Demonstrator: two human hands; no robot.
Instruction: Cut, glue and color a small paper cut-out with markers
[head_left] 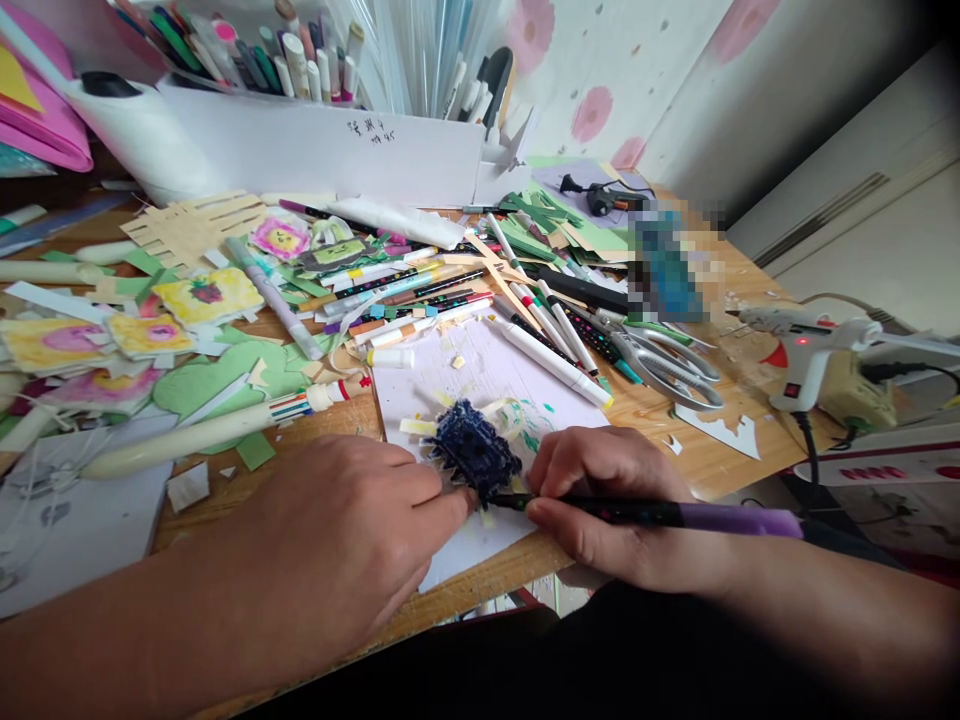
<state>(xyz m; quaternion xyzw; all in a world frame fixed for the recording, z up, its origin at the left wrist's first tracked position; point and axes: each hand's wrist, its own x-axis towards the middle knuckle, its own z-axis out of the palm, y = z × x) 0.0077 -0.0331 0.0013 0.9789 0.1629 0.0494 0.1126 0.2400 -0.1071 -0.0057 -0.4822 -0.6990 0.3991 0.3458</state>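
Note:
A small dark blue piece with ragged edges (474, 445) lies on a white paper sheet (442, 370) near the table's front edge. Pale yellow strips stick out from around it. My left hand (375, 530) touches its lower left edge with the fingertips; the fingers are bent and pressed together, and anything under them is hidden. In my right hand (600, 490) is a black pen with a purple end (739, 519), held between thumb and fingers. Its tip points left and meets the lower edge of the blue piece.
Markers and paper scraps (420, 290) are heaped behind the sheet. Silver scissors (667, 365) lie to the right, with a glue gun (814, 345) beyond them. Painted flower cutouts (206, 295) are at the left. A white box (322, 145) of pens stands at the back.

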